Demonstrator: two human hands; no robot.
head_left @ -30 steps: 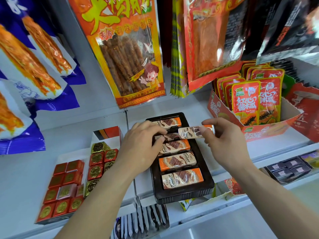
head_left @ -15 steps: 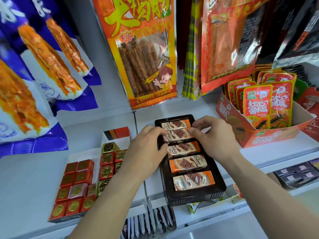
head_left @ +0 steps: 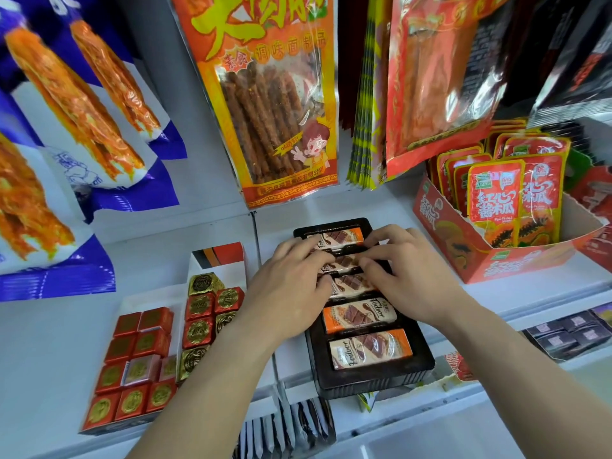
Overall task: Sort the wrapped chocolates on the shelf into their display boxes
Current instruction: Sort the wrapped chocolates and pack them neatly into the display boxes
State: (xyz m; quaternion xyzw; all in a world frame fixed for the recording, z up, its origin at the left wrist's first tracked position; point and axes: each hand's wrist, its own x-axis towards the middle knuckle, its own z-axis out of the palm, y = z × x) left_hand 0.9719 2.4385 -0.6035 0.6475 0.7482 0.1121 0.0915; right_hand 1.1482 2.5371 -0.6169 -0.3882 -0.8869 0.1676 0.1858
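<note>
Seating step, I judge. Left grip and right grip lay bent fingertips on 1 chocolate bar, 2nd slot from 12 o'clock in the black tray. Pinching or pressing, I cannot tell. Next: let go without dislodging it.

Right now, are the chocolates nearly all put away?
Nearly. Four bars lie neatly in the black tray. The left hand and right hand are seating the second bar. To do: gold squares sit mixed among red squares in the white box.
</note>
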